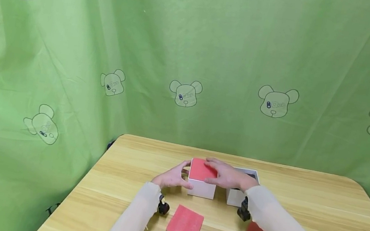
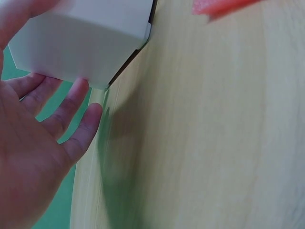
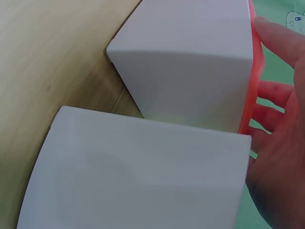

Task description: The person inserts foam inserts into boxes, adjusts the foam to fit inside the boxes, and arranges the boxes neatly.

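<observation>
A white box (image 1: pixel 201 189) stands on the table with a red foam sheet (image 1: pixel 200 169) across its top. My left hand (image 1: pixel 172 176) holds the box from the left, thumb at the front and fingers towards the back. In the left wrist view, the fingertips (image 2: pixel 81 86) meet the box's lower edge. My right hand (image 1: pixel 228 175) lies over the right part of the foam sheet. The right wrist view shows its thumb and fingers spread along the red foam (image 3: pixel 256 67). What is inside this box is hidden.
To the right stands a second white box (image 1: pixel 234 198), its top open and something dark inside, partly behind my right wrist. Nearer me lie two more red foam sheets (image 1: pixel 185 226), one partly under my right sleeve. A green patterned curtain (image 1: pixel 219 129) hangs behind the wooden table (image 1: pixel 135 156).
</observation>
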`<state>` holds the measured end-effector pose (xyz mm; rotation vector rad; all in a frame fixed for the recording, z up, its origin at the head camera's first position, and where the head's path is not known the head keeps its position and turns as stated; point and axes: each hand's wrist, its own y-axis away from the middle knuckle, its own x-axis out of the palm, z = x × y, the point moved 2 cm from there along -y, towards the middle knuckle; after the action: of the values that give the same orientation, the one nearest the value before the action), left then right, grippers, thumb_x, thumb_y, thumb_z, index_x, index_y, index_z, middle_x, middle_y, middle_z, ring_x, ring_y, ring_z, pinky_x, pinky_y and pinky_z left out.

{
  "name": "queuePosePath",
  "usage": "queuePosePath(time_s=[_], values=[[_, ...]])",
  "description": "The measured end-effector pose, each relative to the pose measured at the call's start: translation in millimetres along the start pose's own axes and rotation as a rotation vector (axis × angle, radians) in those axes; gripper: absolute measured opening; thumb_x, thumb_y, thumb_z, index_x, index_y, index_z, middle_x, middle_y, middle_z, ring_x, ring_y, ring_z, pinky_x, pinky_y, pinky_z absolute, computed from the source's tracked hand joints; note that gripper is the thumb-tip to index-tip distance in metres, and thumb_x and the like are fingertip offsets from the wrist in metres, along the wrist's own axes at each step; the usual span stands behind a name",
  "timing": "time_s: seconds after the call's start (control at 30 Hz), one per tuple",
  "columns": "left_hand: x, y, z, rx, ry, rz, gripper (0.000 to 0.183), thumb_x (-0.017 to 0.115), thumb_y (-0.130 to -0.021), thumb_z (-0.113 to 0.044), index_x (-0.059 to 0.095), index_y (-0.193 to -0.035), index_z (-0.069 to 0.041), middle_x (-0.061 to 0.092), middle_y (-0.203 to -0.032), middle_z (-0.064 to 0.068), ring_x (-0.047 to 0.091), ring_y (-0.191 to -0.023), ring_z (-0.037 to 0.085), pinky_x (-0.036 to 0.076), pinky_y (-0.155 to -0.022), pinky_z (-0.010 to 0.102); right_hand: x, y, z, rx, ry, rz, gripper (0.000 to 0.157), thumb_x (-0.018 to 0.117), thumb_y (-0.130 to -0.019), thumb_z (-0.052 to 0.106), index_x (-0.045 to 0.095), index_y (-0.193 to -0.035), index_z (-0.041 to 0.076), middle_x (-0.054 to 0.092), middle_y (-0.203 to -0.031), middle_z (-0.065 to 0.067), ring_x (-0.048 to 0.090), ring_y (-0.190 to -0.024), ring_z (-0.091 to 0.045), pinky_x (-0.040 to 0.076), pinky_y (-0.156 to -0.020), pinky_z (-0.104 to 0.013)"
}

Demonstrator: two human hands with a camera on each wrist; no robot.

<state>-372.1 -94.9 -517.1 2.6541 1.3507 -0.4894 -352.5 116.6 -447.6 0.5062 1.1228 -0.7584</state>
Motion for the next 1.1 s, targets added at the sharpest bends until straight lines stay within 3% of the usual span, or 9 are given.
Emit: queuePosePath(time_s=[0.7,1.1], values=[[-0.2,0.6,-0.7,-0.026,-0.022,-0.016,0.095,0.077,-0.065,-0.008,0.019,-0.139,-0.024,0.030,-0.134,-0.006,0.043,-0.109,0.015,0.043,-0.082,0.028,-4.7,9.1,0.6,-0.011,0.022,-0.014,0.072,0.052,-0.079,0.056,0.036,-0.135,0.013,0.019,-0.143,-0.007,0.020,-0.128,-0.026,0.025,-0.099,-0.046],[0.9,0.5,-0.7,-0.028,-0.009,-0.018,0.094,0.077,-0.064,-0.007,0.020,-0.138,-0.022,0.032,-0.133,-0.005,0.044,-0.108,0.016,0.044,-0.081,0.028,-14.5,20.9,-7.7,-0.010,0.059,-0.025,0.061,0.056,-0.079,0.051,0.047,-0.127,0.015,0.032,-0.137,-0.010,0.030,-0.123,-0.030,0.029,-0.096,-0.048]])
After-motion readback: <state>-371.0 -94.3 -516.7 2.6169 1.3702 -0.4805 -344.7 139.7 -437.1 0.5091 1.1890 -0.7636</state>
